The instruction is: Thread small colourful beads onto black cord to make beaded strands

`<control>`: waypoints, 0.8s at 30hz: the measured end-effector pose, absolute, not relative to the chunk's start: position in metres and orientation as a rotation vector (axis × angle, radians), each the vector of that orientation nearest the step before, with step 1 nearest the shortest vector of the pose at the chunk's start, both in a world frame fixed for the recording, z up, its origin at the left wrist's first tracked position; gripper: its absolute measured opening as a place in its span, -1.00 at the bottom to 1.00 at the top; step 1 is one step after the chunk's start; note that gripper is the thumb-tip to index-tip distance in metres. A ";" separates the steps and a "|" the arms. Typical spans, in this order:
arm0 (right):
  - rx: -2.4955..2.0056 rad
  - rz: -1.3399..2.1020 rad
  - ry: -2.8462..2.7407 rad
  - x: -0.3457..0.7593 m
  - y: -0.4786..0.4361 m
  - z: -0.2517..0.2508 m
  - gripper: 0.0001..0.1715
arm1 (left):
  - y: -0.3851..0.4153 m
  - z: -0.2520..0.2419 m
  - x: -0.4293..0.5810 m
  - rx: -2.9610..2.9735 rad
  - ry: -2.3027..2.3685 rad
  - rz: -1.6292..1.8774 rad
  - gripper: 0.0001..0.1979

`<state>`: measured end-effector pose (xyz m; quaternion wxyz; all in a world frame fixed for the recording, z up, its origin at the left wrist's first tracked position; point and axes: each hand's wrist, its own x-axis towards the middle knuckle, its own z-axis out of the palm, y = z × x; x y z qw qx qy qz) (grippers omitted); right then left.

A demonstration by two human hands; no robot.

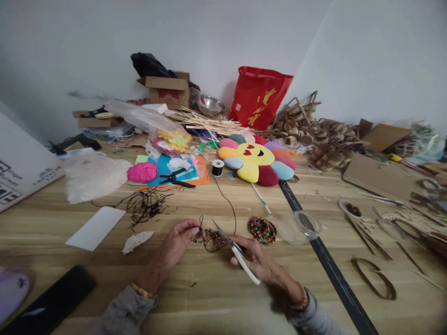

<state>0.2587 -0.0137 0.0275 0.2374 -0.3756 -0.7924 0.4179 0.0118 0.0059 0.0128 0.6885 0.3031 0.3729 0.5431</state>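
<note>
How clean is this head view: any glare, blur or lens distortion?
In the head view, pale glare streaks the black phone; the outer edges look stretched and soft; the scissors near the centre are fairly clear.

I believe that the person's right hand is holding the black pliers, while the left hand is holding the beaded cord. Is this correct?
Not quite. In the head view, the right hand holds white-handled scissors; the black pliers lie on the coloured sheets. The left hand does hold the beaded cord, as you say.
</note>
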 end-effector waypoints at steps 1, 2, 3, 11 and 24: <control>-1.026 1.198 -2.166 0.259 -0.014 0.029 -0.47 | 0.006 0.012 0.012 0.667 0.832 1.214 -0.86; -1.017 1.235 -2.161 0.258 -0.015 0.030 -0.47 | 0.006 0.012 0.012 0.656 0.825 1.211 -0.85; -1.007 1.253 -2.157 0.258 -0.016 0.031 -0.48 | 0.006 0.011 0.011 0.647 0.818 1.204 -0.84; -0.887 1.380 -2.142 0.253 -0.016 0.036 -0.47 | 0.005 0.013 0.012 0.665 0.805 1.163 -0.80; -0.888 1.518 -2.029 0.246 -0.018 0.024 -0.50 | -0.001 0.017 0.023 0.744 0.807 1.081 -0.71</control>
